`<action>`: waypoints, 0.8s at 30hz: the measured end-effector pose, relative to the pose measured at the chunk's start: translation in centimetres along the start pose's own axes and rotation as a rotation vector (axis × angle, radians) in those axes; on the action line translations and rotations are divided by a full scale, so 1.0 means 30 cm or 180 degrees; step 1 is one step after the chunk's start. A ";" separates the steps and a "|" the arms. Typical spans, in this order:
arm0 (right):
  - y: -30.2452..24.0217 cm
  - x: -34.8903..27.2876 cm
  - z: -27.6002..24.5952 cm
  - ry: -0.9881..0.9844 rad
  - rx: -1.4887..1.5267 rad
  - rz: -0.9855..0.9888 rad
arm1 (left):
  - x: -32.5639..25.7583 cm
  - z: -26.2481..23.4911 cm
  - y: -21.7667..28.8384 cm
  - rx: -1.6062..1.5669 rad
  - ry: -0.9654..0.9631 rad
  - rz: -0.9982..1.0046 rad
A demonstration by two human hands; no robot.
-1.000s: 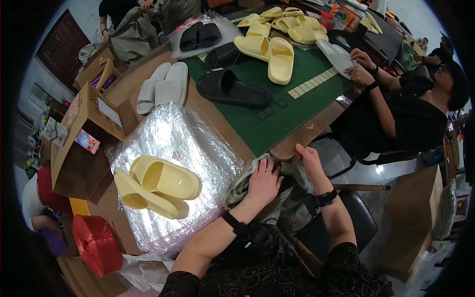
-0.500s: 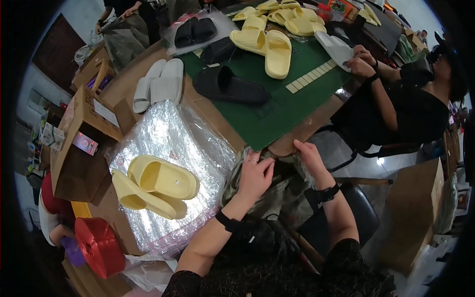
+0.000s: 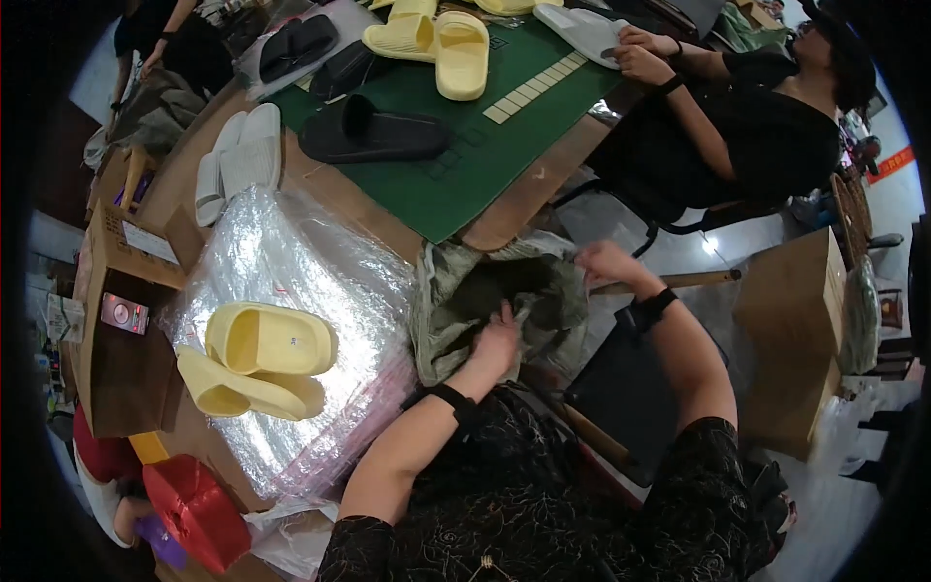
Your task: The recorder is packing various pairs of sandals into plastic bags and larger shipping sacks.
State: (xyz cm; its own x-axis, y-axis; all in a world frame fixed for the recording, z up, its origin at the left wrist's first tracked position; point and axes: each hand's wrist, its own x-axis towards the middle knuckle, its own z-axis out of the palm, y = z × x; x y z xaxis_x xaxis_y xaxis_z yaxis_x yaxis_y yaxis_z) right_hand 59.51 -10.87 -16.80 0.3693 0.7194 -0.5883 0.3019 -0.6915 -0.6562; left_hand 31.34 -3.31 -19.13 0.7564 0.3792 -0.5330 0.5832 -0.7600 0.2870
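olive sack (image 3: 428,325) gaping, right grip (image 3: 609,264) pinching its right rim, left grip (image 3: 497,347) in its mouth, closure and hold unclear

Far right: red banner (image 3: 890,165) with characters, against pale wall (image 3: 910,206). Left: white printed label (image 3: 150,242) on cardboard box (image 3: 136,373), lines too small to read

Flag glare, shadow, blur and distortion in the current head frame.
Head view: strong glare on the silvery plastic sheeting; soft shadow beside the yellow slippers on it; a bright reflection on the floor; right hand looks slightly blurred; fisheye rim goes black, and the cardboard box near the left edge looks skewed.
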 end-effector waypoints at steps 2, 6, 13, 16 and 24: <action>-0.080 -0.053 -0.117 0.1013 0.0118 -0.0416 | -0.013 0.059 -0.078 -0.0062 0.0443 0.0216; -0.034 -0.164 -0.240 0.2517 -0.0618 -0.1074 | -0.202 -0.193 -0.036 -0.1158 0.0726 0.0788; 0.123 -0.285 0.006 -0.1943 0.0531 0.2374 | -0.495 -0.445 -0.087 -0.3668 0.1832 0.1237; 0.160 -0.283 0.131 -0.1359 0.2368 0.2139 | -0.570 -0.498 -0.144 -0.3924 0.1731 0.1573; 0.306 0.109 0.095 0.0827 0.4707 0.1064 | -0.776 -0.530 -0.216 -0.3685 0.0659 0.2635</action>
State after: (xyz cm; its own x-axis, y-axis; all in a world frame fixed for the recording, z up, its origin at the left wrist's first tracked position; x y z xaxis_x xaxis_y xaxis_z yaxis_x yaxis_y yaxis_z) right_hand 60.98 -14.69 -26.10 0.4260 0.4100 -0.8065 -0.8797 -0.0204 -0.4750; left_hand 14.68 1.18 4.08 0.9608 0.1938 0.1984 -0.2051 0.0147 0.9786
